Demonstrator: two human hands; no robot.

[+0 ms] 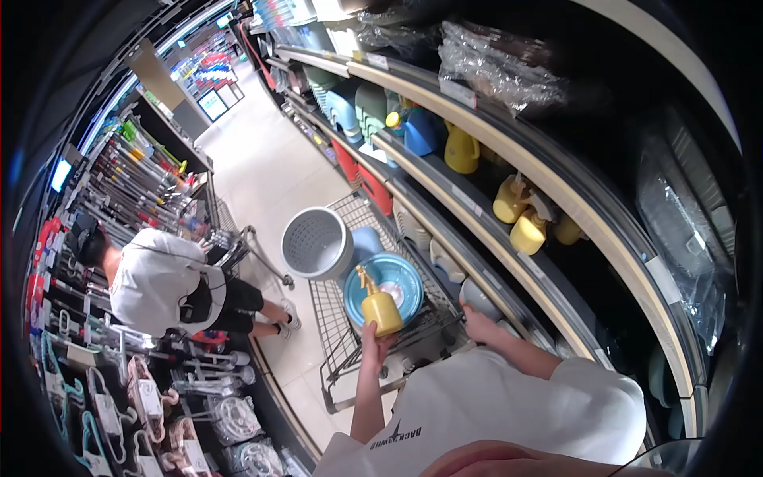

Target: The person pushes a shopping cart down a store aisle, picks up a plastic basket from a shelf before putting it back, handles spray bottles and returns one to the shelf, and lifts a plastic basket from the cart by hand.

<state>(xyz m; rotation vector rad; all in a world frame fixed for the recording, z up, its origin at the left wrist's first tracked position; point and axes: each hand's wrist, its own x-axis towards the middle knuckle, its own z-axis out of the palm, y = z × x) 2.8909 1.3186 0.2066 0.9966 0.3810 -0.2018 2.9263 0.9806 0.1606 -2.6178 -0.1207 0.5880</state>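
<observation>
My left hand (377,340) is wrapped round the lower part of a yellow spray bottle (382,312), held upright over the shopping cart (338,338). Beneath the bottle, a round blue basin (409,274) sits in the cart. Beside it is a grey perforated basket (318,242), with a pale blue item (366,241) partly hidden between them. My right hand (479,324) is closed near the cart's right side, in front of a grey rounded container (480,297) at the low shelf. What its fingers hold is too small to make out.
On my right, the shelf (477,208) carries yellow spray bottles (527,232), a yellow watering can (461,149) and a blue jug (419,132). At left, a person in a white shirt (159,280) stands by another cart (253,242). Hangers (145,397) hang nearby. The aisle floor (258,151) runs ahead.
</observation>
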